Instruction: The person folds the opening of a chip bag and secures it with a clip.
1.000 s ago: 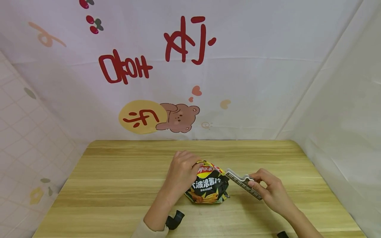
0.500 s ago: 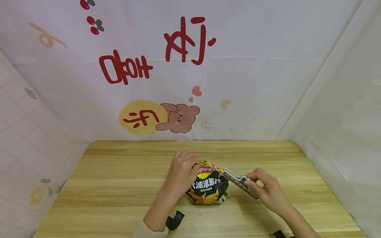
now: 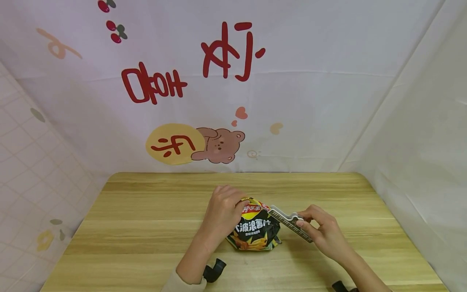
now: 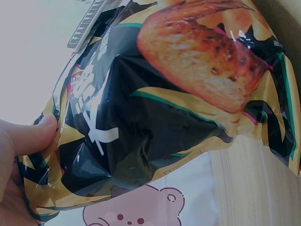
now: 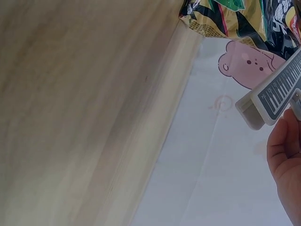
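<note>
A black-and-yellow bag of potato chips (image 3: 255, 229) stands on the wooden table. My left hand (image 3: 224, 205) pinches its top left corner, and in the left wrist view the thumb (image 4: 40, 134) presses on the film. My right hand (image 3: 326, 233) holds a long white bag clip (image 3: 290, 223) with a piano-key print, fingers and thumb at its middle. The clip slants down to the right, its far end over the bag's top right edge. In the right wrist view the clip (image 5: 277, 92) shows its near end. Whether its two arms are pressed together, I cannot tell.
The wooden table (image 3: 153, 227) ends at a white cloth backdrop (image 3: 310, 121) printed with a bear and red characters. White cloth also hangs at both sides. A black curved piece (image 3: 214, 270) sits by the left wrist, and another (image 3: 340, 286) by the right.
My right hand has moved a little to the left with the bag clip, which now reaches further along the bag's top edge. The left hand and the bag stay almost still.
</note>
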`<state>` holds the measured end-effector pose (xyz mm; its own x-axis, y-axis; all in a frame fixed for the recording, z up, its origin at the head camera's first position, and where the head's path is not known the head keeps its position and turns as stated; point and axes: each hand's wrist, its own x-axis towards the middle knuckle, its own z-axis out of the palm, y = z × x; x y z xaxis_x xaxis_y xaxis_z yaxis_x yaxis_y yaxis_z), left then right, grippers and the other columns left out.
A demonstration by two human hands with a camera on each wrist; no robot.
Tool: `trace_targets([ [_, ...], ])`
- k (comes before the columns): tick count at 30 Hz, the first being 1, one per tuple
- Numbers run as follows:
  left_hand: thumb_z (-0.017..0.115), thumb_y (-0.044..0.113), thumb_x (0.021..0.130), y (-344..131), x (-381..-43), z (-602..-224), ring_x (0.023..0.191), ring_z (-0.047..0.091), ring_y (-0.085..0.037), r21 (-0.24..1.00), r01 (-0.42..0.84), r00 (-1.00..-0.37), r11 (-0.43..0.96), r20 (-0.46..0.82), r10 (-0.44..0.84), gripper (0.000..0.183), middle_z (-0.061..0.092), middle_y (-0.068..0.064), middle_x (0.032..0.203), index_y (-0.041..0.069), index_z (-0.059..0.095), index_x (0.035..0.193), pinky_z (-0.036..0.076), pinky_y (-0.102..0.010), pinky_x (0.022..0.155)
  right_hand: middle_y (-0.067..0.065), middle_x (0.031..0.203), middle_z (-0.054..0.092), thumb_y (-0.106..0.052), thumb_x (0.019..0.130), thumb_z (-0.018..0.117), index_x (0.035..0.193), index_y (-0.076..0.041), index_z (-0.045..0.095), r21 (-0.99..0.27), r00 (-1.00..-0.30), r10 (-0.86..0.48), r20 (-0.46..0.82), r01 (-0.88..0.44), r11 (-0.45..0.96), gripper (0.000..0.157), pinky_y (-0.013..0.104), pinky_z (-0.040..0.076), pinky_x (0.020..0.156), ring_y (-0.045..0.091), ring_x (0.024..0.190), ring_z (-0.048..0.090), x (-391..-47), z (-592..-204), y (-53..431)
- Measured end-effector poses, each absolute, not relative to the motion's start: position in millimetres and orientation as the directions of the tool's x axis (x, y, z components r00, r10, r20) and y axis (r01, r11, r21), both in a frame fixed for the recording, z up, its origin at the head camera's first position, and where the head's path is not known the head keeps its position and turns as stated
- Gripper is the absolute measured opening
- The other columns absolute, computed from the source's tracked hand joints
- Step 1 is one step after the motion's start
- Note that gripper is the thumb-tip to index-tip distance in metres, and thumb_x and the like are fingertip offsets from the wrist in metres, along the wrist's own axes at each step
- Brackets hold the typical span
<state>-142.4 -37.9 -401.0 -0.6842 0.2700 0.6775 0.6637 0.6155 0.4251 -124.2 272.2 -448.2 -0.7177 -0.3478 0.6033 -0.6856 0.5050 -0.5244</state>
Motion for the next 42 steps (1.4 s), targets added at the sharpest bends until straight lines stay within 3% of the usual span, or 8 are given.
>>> trace_targets([
  [21, 0.087, 0.005, 0.085, -36, -142, -400, 0.09, 0.072, -0.019, 0.425, 0.647, -0.697, 0.633, 0.666, 0.266, 0.011, 0.079, -0.002, 0.091, 0.009, 0.082, 0.094, 0.05, -0.037, 0.085, -0.008, 0.088, 0.061, 0.018, 0.077, 0.079, 0.104, -0.016, 0.073, -0.55, -0.721, -0.358, 0.593, -0.688, 0.473, 0.044, 0.017, 0.043, 0.058, 0.007, 0.077, 0.055, -129, -446, 260],
  [33, 0.087, 0.006, 0.085, -37, -142, -400, 0.091, 0.072, -0.018, 0.43, 0.641, -0.704, 0.636, 0.66, 0.262, 0.012, 0.079, -0.001, 0.092, 0.01, 0.082, 0.095, 0.051, -0.036, 0.087, -0.008, 0.088, 0.06, 0.018, 0.076, 0.08, 0.104, -0.016, 0.073, -0.526, -0.688, -0.373, 0.623, -0.721, 0.451, 0.044, 0.019, 0.043, 0.064, 0.007, 0.079, 0.055, -133, -442, 252],
  [42, 0.087, 0.006, 0.085, -37, -142, -399, 0.091, 0.072, -0.017, 0.433, 0.636, -0.71, 0.639, 0.653, 0.264, 0.012, 0.079, 0.0, 0.092, 0.01, 0.082, 0.096, 0.05, -0.036, 0.086, -0.014, 0.09, 0.06, 0.016, 0.079, 0.079, 0.104, -0.019, 0.073, -0.548, -0.715, -0.375, 0.59, -0.696, 0.464, 0.044, 0.019, 0.046, 0.068, 0.005, 0.08, 0.056, -135, -437, 248],
])
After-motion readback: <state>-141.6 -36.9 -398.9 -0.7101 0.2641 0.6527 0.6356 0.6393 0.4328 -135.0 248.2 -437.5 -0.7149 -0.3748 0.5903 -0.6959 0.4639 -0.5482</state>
